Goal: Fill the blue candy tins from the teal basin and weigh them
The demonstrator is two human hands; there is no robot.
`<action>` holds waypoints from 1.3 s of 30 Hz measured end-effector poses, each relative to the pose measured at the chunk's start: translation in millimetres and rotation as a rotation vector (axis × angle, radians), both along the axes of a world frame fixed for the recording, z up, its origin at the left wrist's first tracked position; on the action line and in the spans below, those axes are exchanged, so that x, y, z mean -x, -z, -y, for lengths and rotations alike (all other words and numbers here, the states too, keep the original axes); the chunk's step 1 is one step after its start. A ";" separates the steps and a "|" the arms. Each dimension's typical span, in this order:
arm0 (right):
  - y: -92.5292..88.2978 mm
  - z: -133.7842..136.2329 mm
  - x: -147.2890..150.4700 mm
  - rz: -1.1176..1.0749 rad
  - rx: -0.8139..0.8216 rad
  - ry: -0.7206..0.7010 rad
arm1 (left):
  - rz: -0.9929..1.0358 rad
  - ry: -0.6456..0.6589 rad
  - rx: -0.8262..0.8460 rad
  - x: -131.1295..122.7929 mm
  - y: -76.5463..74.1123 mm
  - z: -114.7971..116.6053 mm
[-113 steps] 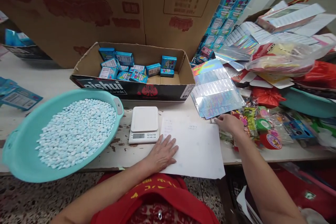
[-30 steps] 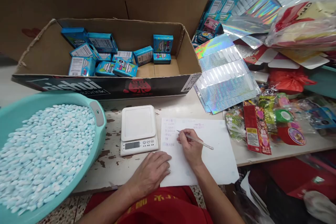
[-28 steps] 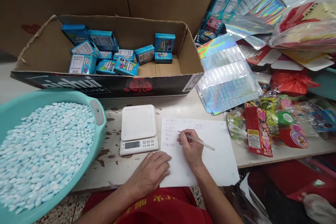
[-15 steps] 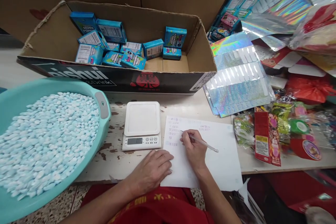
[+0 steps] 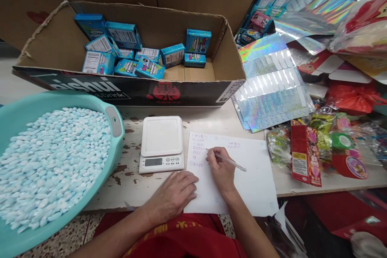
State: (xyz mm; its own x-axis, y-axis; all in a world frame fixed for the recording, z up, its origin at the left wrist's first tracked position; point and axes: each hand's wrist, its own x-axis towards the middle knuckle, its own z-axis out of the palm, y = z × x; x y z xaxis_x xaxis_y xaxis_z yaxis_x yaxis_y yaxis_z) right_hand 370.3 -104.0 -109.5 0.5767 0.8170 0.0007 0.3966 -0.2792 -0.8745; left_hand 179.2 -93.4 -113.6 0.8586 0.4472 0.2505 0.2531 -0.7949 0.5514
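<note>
My right hand [image 5: 222, 169] is closed around a slim clear pen [image 5: 236, 164], its tip at the handwritten lines on a white sheet of paper [image 5: 250, 189]. My left hand [image 5: 175, 193] lies flat, palm down, fingers stretched out over the paper's left edge; nothing is in it. Just beyond the left hand stands a white digital scale [image 5: 162, 137] with a bare platform; its small display is too faint to read for sure. The writing covers the sheet's upper left, with a short note at the upper right.
A turquoise basin [image 5: 116, 145] full of pale blue candies [image 5: 60, 161] stands left. Behind the scale is an open cardboard box [image 5: 223, 64] holding several small blue candy boxes [image 5: 123, 35]. Holographic sheets [image 5: 272, 84] and wrapped sweets, with a red packet [image 5: 304, 153], lie right.
The whole view has shifted slightly, so things sit a little further left. The pen tip stays near the same written lines; my left hand rests in the same place.
</note>
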 end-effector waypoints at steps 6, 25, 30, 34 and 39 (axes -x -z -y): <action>-0.1 0.4 1.1 -0.011 0.015 0.042 | 0.002 0.006 0.021 -0.6 -1.7 -0.6; 3.5 2.4 -1.3 -0.039 -0.019 0.008 | 0.006 -0.008 0.019 -1.5 -2.2 -0.3; 1.4 1.4 -0.7 -0.024 -0.015 -0.001 | -0.003 -0.006 0.020 -1.0 -1.7 0.1; 0.3 0.5 -0.8 0.005 -0.008 -0.004 | -0.005 -0.010 0.025 -1.0 -1.8 0.2; 1.3 1.5 -2.0 0.053 0.013 -0.012 | 0.007 -0.001 0.022 -1.4 -2.6 -0.8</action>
State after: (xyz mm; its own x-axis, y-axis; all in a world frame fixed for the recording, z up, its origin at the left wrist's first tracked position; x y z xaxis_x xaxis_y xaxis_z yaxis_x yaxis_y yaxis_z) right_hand 372.3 -105.6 -110.8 0.5666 0.8237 0.0209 0.4460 -0.2853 -0.8484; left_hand 180.6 -92.6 -111.0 0.8565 0.4534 0.2465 0.2499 -0.7823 0.5705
